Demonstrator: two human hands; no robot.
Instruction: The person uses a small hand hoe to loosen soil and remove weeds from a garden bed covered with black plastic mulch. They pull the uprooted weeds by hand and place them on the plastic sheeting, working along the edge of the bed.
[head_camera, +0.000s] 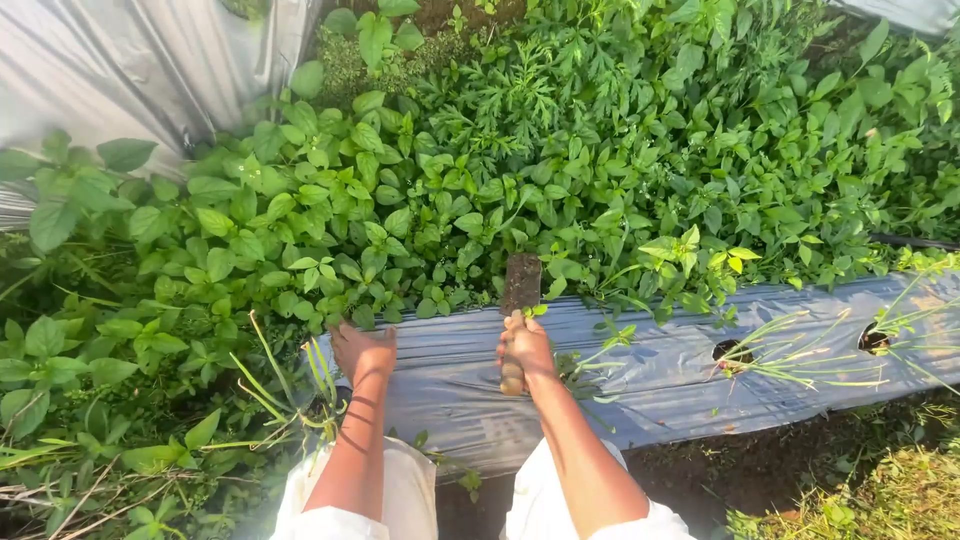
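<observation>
Right grip (524, 345) closed round wooden handle of short hoe (520, 290), blade upright at 12 o'clock, touching weeds (420, 200). Left grip (362, 350) closed, knuckles up, at weed edge on grey plastic mulch (650, 370); contents not visible. Hoe judged stiff, moderately heavy, blade-weighted; best taken mid-handle. Onion-like seedlings (800, 350) lay at 3 o'clock, in mulch holes.

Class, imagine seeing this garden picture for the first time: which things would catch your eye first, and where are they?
First, the thick green weeds filling the upper half. Below them a grey plastic sheet runs across, with thin shoots growing from holes at its right. At the centre, the right hand grips a soil-caked tool upright, while the left hand rests on the sheet's edge.
</observation>
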